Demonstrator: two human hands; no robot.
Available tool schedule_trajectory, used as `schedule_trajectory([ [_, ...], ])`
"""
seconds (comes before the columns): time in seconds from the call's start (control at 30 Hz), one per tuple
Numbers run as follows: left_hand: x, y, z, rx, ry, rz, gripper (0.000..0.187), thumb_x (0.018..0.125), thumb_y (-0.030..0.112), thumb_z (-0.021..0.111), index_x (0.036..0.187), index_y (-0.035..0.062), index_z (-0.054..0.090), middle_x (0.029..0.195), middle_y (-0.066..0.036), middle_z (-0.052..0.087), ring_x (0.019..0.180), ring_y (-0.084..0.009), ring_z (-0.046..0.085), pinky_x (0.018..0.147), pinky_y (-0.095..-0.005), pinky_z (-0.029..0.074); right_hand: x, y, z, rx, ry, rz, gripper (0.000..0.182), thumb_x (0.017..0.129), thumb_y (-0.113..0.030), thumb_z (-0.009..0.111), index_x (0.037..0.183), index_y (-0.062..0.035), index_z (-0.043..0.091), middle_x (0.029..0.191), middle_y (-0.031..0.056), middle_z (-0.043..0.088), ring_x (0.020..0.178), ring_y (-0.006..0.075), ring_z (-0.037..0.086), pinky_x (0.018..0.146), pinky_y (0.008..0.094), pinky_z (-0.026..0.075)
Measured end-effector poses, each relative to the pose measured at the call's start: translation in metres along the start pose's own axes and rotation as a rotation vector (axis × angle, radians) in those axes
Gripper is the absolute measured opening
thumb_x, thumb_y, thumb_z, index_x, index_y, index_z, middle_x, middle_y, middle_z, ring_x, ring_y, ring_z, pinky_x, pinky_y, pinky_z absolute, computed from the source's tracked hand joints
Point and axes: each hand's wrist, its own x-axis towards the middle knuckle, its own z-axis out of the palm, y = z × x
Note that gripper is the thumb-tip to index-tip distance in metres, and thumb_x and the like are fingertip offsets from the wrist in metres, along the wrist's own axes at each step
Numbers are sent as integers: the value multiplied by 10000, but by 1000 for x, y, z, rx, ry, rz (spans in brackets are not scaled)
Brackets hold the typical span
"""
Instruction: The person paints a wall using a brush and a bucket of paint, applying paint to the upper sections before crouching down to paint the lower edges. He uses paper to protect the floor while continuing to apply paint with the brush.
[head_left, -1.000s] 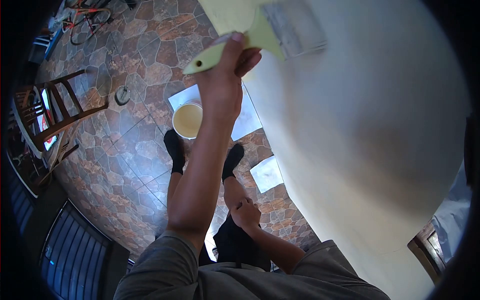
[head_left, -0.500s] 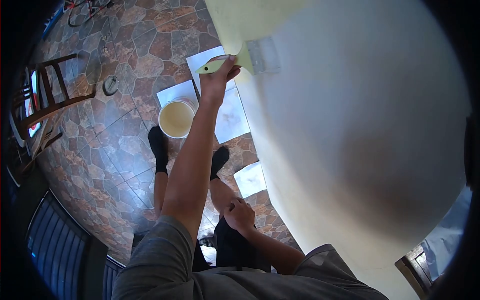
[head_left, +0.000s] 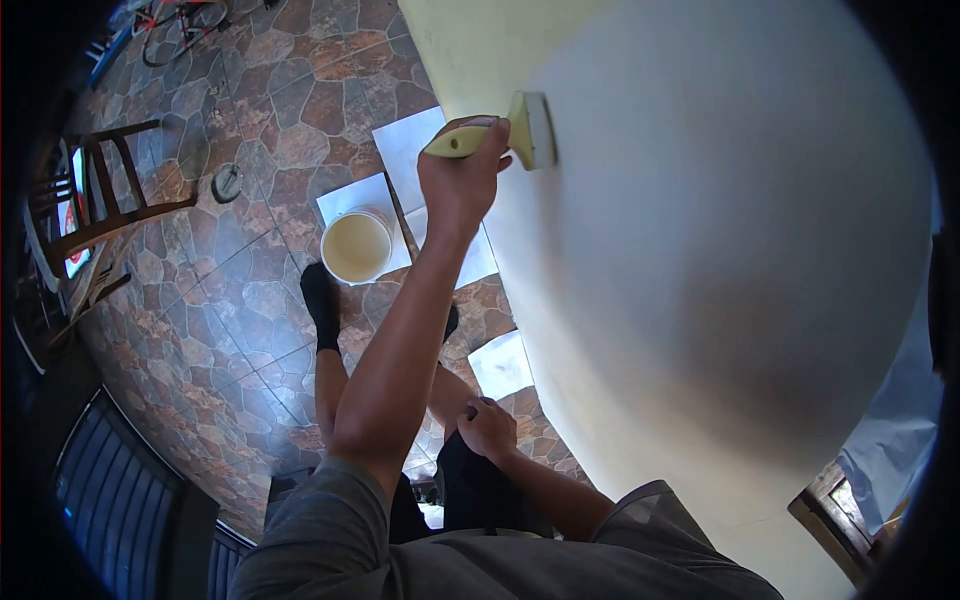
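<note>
Head view: stone-patterned tile floor (head_left: 260, 130) meets a pale wall (head_left: 700, 200), yellower at top. White sheets (head_left: 408, 145) line its base, one beneath the bucket (head_left: 325, 250). Left hand (head_left: 462, 185) grips the paintbrush (head_left: 522, 130) against the wall; right hand (head_left: 488, 430), grip unclear, rests near the knee. Wooden chair (head_left: 122, 216) at left.

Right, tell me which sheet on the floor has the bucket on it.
The sheet farthest from the wall: the bucket stands on it, while the other sheets lie closer to the wall, without a bucket.
</note>
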Motion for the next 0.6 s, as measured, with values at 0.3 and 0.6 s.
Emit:
schedule_trajectory([
  [0.3,-100,116,36,-347,-127,9,354,900,219,759,1079,-55,623,1014,-147,696,884,-193,708,763,-319,635,-17,-15,30,43,67,0,370,863,-308,538,1091,-57,685,1183,195,656,1037,425,648,926,505,509],
  [0.6,-35,26,11,-438,-106,-130,322,924,181,710,1125,-39,589,1035,-139,651,868,-217,700,819,-351,611,-37,-46,53,-9,24,94,447,859,-340,560,1187,-51,651,1290,179,613,1099,397,630,951,509,501],
])
